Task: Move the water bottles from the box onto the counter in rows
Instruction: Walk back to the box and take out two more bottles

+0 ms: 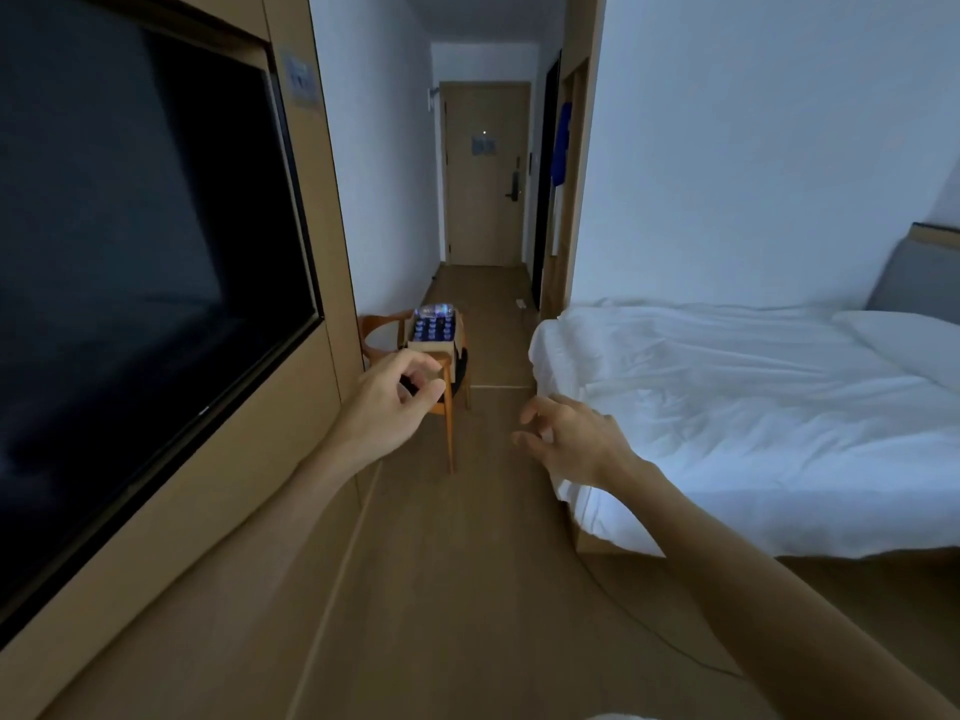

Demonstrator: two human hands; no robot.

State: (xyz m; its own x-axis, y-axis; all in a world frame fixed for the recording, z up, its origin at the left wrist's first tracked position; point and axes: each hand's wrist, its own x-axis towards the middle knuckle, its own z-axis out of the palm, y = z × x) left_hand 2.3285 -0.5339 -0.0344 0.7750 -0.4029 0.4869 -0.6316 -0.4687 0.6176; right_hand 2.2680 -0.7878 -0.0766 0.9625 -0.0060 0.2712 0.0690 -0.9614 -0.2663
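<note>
2 hands extend forward at frame centre; neither holds anything. Left hand (pixel 395 402): fingers loosely curled, thumb near the fingertips, grip narrow and empty. Right hand (pixel 566 439): fingers spread, grip wide. Box (pixel 434 337) sits on a chair (pixel 410 366) just above the left hand in frame, well apart from both hands. Bottles (pixel 434 327) stand upright inside, caps up; 1 lies across the top. Left hand is nearer in line. Counter: not identifiable. Bed (pixel 753 407) occupies the right.
</note>
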